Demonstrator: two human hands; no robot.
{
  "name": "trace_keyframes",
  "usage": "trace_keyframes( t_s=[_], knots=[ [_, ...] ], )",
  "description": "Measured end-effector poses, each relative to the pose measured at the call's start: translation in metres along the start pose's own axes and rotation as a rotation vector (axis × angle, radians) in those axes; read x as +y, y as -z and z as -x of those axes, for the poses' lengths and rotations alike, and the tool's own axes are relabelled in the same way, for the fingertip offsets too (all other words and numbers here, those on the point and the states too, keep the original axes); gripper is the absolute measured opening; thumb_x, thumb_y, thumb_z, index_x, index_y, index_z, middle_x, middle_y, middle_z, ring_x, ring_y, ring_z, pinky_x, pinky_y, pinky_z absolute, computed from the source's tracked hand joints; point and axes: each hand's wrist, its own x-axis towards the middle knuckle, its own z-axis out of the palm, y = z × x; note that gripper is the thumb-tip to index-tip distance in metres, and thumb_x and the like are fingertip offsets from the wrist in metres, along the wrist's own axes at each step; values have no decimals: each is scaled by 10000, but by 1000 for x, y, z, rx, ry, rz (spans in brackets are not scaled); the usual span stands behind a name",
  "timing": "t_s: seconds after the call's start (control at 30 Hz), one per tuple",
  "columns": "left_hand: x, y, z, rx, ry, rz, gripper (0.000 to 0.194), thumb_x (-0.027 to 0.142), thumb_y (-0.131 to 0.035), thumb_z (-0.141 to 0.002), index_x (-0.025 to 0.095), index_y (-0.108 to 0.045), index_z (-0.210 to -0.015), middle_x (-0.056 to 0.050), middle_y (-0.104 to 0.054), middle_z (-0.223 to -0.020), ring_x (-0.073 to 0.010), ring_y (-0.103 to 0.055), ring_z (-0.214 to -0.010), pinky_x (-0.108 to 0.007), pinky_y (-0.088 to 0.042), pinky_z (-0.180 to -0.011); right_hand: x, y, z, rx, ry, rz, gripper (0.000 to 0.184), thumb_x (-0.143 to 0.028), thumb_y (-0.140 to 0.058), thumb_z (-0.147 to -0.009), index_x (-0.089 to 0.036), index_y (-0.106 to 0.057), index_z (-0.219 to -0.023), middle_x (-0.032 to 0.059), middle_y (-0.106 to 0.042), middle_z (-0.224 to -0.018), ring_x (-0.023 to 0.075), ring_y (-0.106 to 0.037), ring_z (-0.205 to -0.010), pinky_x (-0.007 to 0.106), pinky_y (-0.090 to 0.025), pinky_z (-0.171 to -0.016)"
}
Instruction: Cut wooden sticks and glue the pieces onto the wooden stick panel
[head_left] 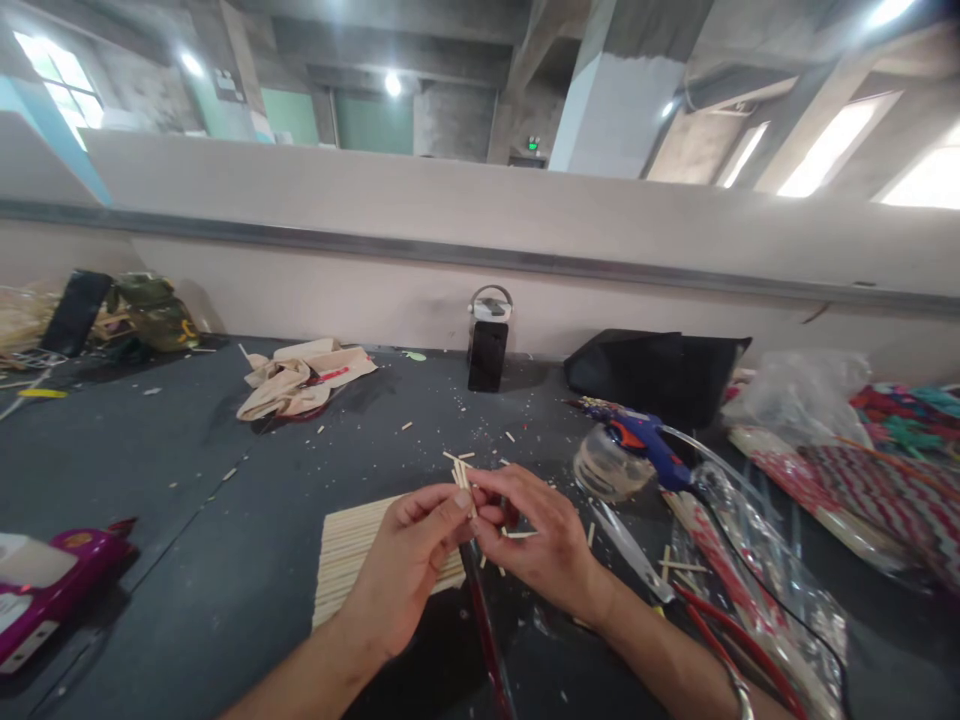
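At the near middle of the dark worktop [247, 540], right in front of the person, both hands are busy with a small bunch of thin wooden sticks [460, 474]. Left hand [409, 550]: thumb and forefinger closed in a pinch on the bunch. Right hand [544, 530]: fingers [510, 482] curled in from the other side, tips at the sticks, seemingly steadying or sorting them; which hand carries more of the grip, can't tell. The bunch sits between the two sets of fingertips, upper ends poking out past them, away from the person, a bit splayed; lower ends hidden by the hands. Step in hand looks like gathering and evening up the loose pieces, my reading only. The next move would seem to call for a steady left pinch while the right fingers line up the ends. Under and beside the left hand lies a flat mat of parallel sticks [345, 545], partly covered by the wrist. A glossy dark red rod [486, 625] runs from just below the hands toward the person; whether any finger holds it, can't tell. To the right, near the right forearm: red-handled scissors [630, 548], tips pointing away from the person. Beyond them, a blue glue gun [664, 452] beside a clear round container [609, 468]. Bits of cut stick are scattered all around.
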Motion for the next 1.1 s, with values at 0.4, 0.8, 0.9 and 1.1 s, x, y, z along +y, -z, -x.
trace_keyframes(
  t_s=[0.4, 0.8, 0.9, 1.1],
  knots=[
    [13, 9, 1, 139, -189, -117, 123, 293, -739, -754, 185, -731, -813, -17, -769, -776, -200, -720, -781, -317, -498, -854, -11, 62, 10, -253, -181, 183, 347, -272, -580, -856, -220, -581, -1198, 50, -703, -902, 179, -673, -780, 303, -556, -721],
    [35, 8, 15, 159, -104, -128, 181, 326, -755, -738, 167, -735, -822, -80, -772, -760, -225, -719, -772, -315, -556, -714, 39, 123, 184, -266, -575, 614, 499, -423, -526, -845, -228, -529, -1303, 130, -666, -1150, 272, -673, -1006, 374, -569, -827],
    [33, 8, 17, 167, -56, -162, 190, 327, -740, -754, 154, -731, -833, -95, -769, -768, -229, -714, -772, -319, -557, -707, 46, 126, 197, -257, -607, 528, 552, -401, -552, -805, -282, -490, -1340, 102, -647, -1219, 290, -643, -1071, 408, -544, -873],
    [29, 1, 22, 140, 36, -258, 176, 339, -699, -789, 167, -723, -818, -78, -759, -751, -205, -689, -737, -310, -545, -699, 58, 135, 188, -256, -733, 415, 584, -204, -538, -638, -242, -607, -1217, 93, -735, -1051, 295, -717, -908, 329, -597, -724]
  ],
)
